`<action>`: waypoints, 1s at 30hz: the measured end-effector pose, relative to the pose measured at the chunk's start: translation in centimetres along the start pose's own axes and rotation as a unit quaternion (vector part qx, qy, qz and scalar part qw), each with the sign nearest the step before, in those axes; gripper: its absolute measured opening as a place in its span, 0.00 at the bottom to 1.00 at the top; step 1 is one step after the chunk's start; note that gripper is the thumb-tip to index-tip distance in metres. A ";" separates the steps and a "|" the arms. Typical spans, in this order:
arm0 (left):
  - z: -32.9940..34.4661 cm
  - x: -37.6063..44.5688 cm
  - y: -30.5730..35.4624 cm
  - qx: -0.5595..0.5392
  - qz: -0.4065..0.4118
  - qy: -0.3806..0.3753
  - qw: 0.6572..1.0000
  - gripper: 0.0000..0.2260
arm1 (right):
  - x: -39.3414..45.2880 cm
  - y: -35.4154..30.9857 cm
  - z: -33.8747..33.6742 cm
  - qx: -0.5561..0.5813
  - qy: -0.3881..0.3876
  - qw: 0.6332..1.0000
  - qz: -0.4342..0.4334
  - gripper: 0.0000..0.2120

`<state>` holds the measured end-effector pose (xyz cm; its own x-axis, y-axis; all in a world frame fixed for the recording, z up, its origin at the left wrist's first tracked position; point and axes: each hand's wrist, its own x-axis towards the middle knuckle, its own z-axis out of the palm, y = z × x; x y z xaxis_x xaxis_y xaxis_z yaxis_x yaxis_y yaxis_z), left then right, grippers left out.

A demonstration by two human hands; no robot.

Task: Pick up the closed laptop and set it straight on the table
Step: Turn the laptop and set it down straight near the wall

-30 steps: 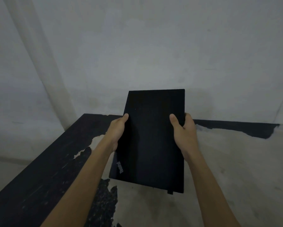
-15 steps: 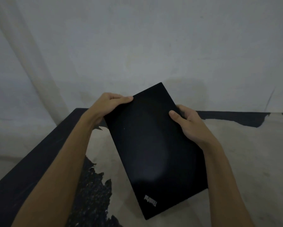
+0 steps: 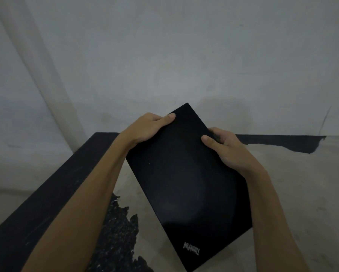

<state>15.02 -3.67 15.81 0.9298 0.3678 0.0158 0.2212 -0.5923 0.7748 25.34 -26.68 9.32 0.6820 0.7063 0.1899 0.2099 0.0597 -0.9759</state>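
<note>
A closed black laptop (image 3: 186, 181) with a ThinkPad logo near its lower corner is held over the table (image 3: 294, 189), turned at an angle with one corner pointing away from me. My left hand (image 3: 147, 127) grips its far left edge, thumb on the lid. My right hand (image 3: 226, 148) grips the far right edge, thumb on top as well. Whether the near end rests on the table or hangs just above it, I cannot tell.
The table has a worn pale top with dark patches and a black edge (image 3: 53, 193) running along the left and back. A grey wall (image 3: 184, 55) stands right behind it, with a pale pillar (image 3: 37, 61) at the left.
A second ago the laptop stood nearly upright, logo at lower left. It has since been turned clockwise and laid flatter, logo now at the near corner; my left hand moved up to the far edge.
</note>
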 end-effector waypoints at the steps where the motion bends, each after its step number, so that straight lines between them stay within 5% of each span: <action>1: 0.0 -0.1 -0.3 -0.015 -0.002 0.010 1.000 0.26 | 0.1 -0.1 0.0 -0.024 0.014 1.000 -0.003 0.11; 5: 0.3 -0.6 -1.4 -0.067 -0.020 0.051 0.996 0.25 | 0.6 0.1 0.4 -0.127 0.122 0.984 -0.017 0.10; 11: 0.1 -1.3 -2.9 -0.177 -0.057 0.120 0.975 0.23 | 0.4 0.4 -0.4 -0.323 0.280 0.902 -0.058 0.17; 16: 0.6 -1.8 -4.3 -0.278 -0.085 0.191 0.938 0.21 | 0.4 1.3 -2.1 -0.305 0.376 0.862 -0.152 0.16; 21: 2.3 -1.8 -5.8 -0.360 -0.127 0.236 0.894 0.19 | 0.0 2.2 -3.3 -0.164 0.356 0.918 -0.057 0.36; 26: 4.4 -1.2 -7.0 -0.400 -0.155 0.244 0.870 0.23 | 0.1 4.7 -4.0 -0.100 0.228 0.967 -0.052 0.23; 30: 7.0 -0.7 -6.8 -0.409 -0.161 0.224 0.870 0.19 | 0.2 6.4 -5.5 -0.096 0.225 0.968 -0.059 0.17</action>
<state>14.96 -4.89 6.07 0.6097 0.7713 -0.1826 -0.0041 0.2334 0.9724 30.62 -30.06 3.72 0.8728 0.3204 0.3681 0.4010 -0.0409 -0.9152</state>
